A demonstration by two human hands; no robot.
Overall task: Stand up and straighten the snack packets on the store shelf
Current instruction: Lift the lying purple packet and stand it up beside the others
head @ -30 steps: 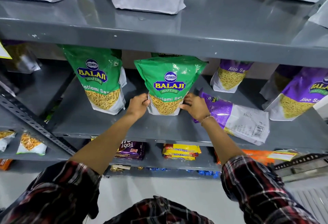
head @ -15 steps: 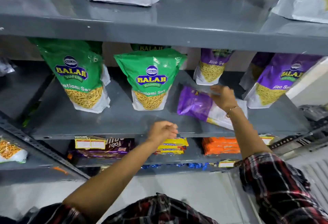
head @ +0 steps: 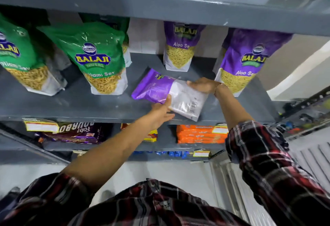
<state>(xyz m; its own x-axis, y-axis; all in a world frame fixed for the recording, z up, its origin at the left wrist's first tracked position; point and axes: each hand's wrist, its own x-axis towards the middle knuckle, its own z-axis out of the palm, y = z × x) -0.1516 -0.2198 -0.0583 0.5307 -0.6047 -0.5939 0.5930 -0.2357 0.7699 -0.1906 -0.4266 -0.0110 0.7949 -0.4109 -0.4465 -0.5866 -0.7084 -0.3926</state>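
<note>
A purple Aloo Sev packet (head: 160,89) lies flat on the grey shelf (head: 80,104), its white back turned up. My right hand (head: 203,85) rests on its far right edge. My left hand (head: 161,112) touches its near edge with fingers spread. To its left, a green Ratlami Sev packet (head: 96,59) stands upright. Another green packet (head: 19,59) stands at the far left. Two purple packets stand upright behind and to the right, one at the back (head: 180,47), one larger (head: 248,59).
The shelf above (head: 160,5) overhangs the packets closely. Below are biscuit packs: a brown one (head: 76,131), orange ones (head: 200,134). A slanted metal brace (head: 26,141) runs at lower left. A white wall and shutter lie to the right.
My left hand rose from the shelf's front edge to the fallen purple packet. My right hand shifted to its far edge. The view moved right.
</note>
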